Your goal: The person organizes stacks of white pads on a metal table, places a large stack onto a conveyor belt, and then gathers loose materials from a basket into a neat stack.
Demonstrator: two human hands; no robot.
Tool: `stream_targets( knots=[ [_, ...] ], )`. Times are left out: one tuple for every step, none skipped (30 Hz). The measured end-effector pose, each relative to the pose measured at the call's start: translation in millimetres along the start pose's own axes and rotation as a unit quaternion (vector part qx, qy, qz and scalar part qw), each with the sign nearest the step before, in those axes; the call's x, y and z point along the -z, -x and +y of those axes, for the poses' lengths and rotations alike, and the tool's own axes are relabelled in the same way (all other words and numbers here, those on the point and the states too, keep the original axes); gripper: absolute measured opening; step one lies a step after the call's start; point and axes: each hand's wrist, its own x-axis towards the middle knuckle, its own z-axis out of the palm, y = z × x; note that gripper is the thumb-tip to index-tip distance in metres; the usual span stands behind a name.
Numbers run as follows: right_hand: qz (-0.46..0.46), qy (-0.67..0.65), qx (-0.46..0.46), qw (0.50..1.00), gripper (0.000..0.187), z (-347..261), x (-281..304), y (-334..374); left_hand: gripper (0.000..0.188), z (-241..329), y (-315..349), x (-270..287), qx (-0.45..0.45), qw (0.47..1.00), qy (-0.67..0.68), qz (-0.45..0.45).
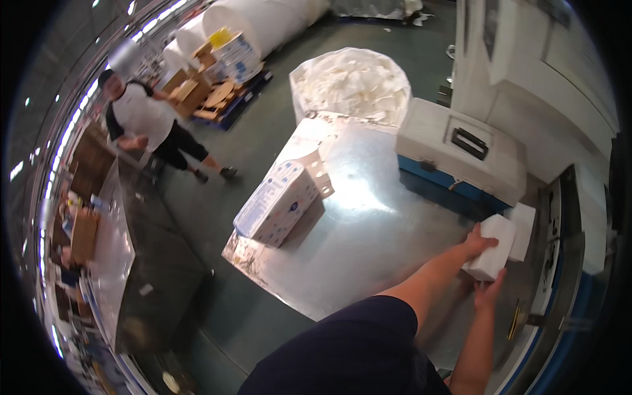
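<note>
At the right end of the metal table (359,250), both my hands are on a white block of stacked tissues (495,249). My left hand (479,243) grips its left side, thumb lying across the top. Around its near lower end are the fingers of my right hand (489,287). Right behind this block is a second white block (524,232), close against the machine side. A printed white and blue package (278,203) stands on the table's left part, away from my hands.
A white and blue toolbox (461,146) occupies the table's far right. Beyond the table stands a large bag of white scraps (351,84). A white machine (559,125) borders the right side. Another person (146,115) stands at the far left, near a loaded pallet (230,105).
</note>
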Motion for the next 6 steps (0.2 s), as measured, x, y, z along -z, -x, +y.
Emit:
stream_targets(
  knots=[
    [0.066, 0.015, 0.002, 0.998, 0.075, -10, 7, 17, 0.101, 20, 24, 1, 0.04, 0.999, -0.021, -0.022],
    [0.075, 0.011, 0.013, 0.997, 0.074, -13, 7, 22, 0.099, 27, 34, 1, 0.044, 0.999, -0.026, 0.007],
    [0.087, -0.002, 0.028, 0.996, 0.072, -15, 8, 20, 0.099, 46, 44, 3, 0.061, 0.995, -0.076, 0.008],
    [0.088, -0.014, 0.037, 0.995, 0.071, -16, -3, 14, 0.098, 61, 49, 14, 0.079, 0.989, -0.125, 0.021],
    [0.101, -0.005, 0.026, 0.995, 0.072, -19, -12, 15, 0.098, 59, 41, 17, 0.087, 0.988, -0.128, 0.023],
    [0.083, 0.044, 0.014, 0.995, 0.073, -15, -9, 14, 0.097, 53, 34, 15, 0.097, 0.987, -0.13, 0.024]
  ],
)
